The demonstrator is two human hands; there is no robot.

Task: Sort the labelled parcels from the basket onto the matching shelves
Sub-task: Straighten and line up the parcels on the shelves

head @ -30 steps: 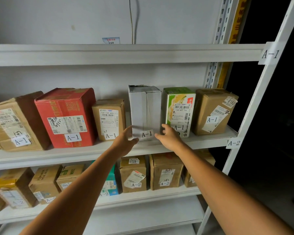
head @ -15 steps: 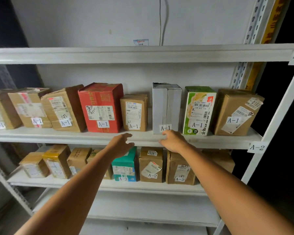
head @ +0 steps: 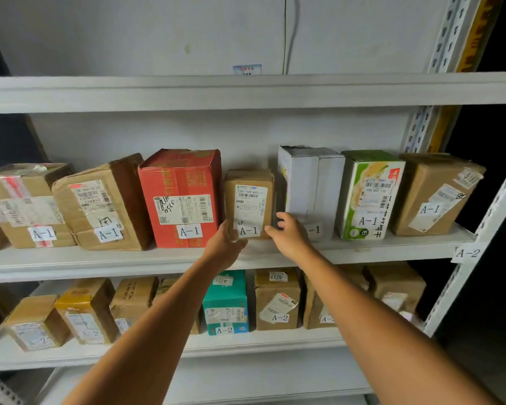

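The small brown parcel [head: 249, 197] stands upright on the middle shelf [head: 392, 247], its white "A-1" label facing out low on the front. It is in the row between the red box [head: 184, 182] on its left, just beside it, and the taller white box [head: 313, 182] on its right, with a narrow gap on that side. Both hands are at its base. The left hand [head: 224, 244] reaches up from below with its fingers lying straight against the parcel's lower left corner, while the right hand [head: 291, 238] sits at the lower right corner, fingers spread and loosely bent, thumb raised in front of the white box. Neither hand wraps around the parcel; they flank it, one on each side. Whether they press on it cannot be told. Further right on the same shelf stand a green-and-white box [head: 368, 182] and a tilted brown box [head: 438, 194], and two larger brown boxes [head: 105, 206] lie to the left of the red one, all marked A-1. The lower shelf [head: 246, 343] carries parcels marked A-2, a teal box [head: 225, 299] among them, and an "A-2" tag [head: 466, 252] is fixed to the right upright.
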